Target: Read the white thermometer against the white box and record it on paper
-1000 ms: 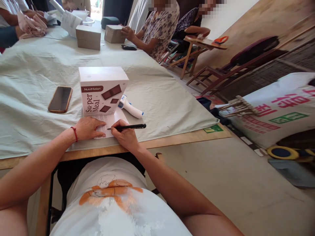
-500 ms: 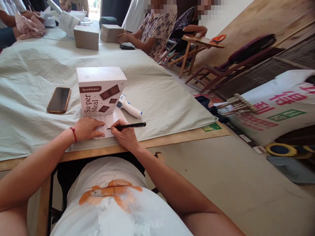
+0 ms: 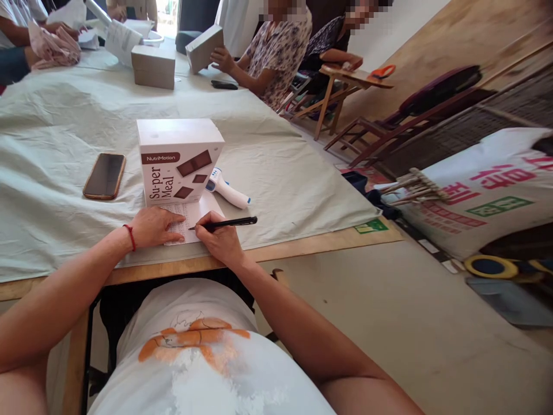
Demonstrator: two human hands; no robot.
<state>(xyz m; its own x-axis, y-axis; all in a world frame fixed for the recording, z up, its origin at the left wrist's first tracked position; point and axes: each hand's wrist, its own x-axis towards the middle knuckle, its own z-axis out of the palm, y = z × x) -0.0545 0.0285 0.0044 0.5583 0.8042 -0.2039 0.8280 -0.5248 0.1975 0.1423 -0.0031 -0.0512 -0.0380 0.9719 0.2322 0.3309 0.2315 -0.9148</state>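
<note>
My right hand grips a black pen, its tip against a sheet of paper covered with writing on its left part. Flat on the left side of that sheet lies my left hand, fingers stretched out, with a red string round the wrist. A white box printed "NutriMotion Su-per Meal" stands upright just beyond both hands, over the paper's far edge. Behind its right side rests a white and blue infrared thermometer, partly hidden. To the left is a phone, screen up.
A pale cloth covers the table. Across it are a grey box, a second grey box in a person's hand, and a dark case. Right of the table stand a wooden chair and a printed sack.
Across the table, the person has tilted one grey box up off the cloth. My hands, the pen and the paper show hardly any movement.
</note>
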